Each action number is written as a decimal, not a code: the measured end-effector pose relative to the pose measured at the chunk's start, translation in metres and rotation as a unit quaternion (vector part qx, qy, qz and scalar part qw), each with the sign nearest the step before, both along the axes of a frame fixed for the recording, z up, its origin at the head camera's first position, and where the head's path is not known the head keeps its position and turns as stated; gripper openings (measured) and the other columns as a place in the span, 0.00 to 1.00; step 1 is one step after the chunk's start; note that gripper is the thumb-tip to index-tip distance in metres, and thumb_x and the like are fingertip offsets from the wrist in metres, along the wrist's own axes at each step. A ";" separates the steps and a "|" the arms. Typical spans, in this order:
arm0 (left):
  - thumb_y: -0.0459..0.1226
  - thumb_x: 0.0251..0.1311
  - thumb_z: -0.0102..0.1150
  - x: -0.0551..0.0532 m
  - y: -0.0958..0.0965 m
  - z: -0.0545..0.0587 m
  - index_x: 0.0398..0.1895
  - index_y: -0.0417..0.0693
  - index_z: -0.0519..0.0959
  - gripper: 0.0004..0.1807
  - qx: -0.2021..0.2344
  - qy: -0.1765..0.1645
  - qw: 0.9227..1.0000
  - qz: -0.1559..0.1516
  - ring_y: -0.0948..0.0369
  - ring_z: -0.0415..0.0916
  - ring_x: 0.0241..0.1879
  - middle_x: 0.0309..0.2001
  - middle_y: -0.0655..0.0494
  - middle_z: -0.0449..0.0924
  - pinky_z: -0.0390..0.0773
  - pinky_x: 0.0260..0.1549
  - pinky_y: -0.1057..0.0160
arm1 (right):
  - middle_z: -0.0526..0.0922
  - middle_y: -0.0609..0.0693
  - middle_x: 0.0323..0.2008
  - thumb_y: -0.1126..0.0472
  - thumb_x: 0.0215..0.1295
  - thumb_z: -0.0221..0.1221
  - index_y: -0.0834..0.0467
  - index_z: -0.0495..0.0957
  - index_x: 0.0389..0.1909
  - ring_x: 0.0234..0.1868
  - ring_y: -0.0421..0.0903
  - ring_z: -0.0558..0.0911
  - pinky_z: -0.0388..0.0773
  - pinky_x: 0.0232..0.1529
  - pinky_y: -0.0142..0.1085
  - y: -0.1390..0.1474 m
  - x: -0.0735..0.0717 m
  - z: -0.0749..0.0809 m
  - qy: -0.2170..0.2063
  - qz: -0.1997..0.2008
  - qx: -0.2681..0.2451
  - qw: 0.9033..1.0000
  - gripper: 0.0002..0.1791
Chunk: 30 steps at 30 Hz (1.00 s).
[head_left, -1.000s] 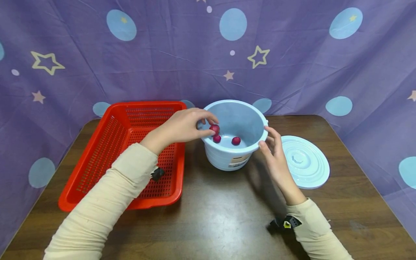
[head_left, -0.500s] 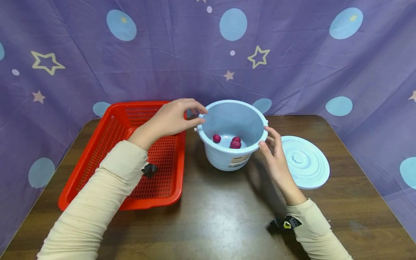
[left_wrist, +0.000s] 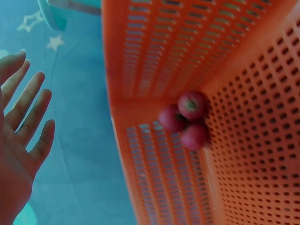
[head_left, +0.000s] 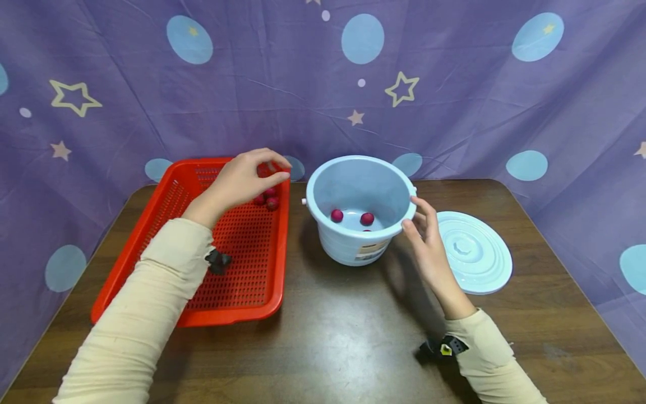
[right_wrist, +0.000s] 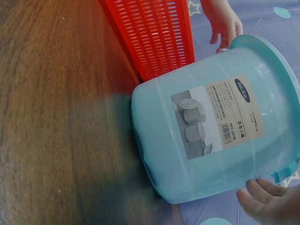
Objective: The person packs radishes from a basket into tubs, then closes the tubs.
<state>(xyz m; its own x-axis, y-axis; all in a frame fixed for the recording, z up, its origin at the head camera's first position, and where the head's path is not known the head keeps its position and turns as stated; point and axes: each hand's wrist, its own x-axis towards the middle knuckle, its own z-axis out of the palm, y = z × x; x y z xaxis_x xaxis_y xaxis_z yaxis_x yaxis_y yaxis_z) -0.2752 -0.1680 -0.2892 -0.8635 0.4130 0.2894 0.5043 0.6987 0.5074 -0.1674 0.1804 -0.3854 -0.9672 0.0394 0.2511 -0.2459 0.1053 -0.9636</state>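
My left hand hovers over the back right corner of the red basket, thumb and fingers apart with nothing between them. Beneath it in that corner lie several radishes; the left wrist view shows three small round radishes clustered there. A light blue bucket stands upright to the basket's right. Two radishes show on its floor, and a third is mostly hidden behind the front rim. My right hand touches the right side of the bucket at its rim with thumb and fingertips.
A round light blue lid lies on the wooden table, right of the bucket and partly behind my right hand. A purple curtain with stars and dots hangs at the table's back edge. The bucket bears a paper label.
My left hand has let go of a radish inside the bucket and moved left over the basket. That radish has rolled toward the front rim. The right hand has stayed at the bucket.
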 end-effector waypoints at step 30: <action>0.42 0.67 0.60 -0.034 -0.055 -0.074 0.57 0.45 0.78 0.18 0.013 -0.131 0.984 0.120 0.43 0.71 0.57 0.57 0.41 0.77 0.66 0.57 0.43 | 0.66 0.64 0.64 0.61 0.76 0.48 0.54 0.54 0.74 0.64 0.55 0.69 0.64 0.61 0.40 0.001 0.000 0.000 0.001 -0.004 0.014 1.000 0.28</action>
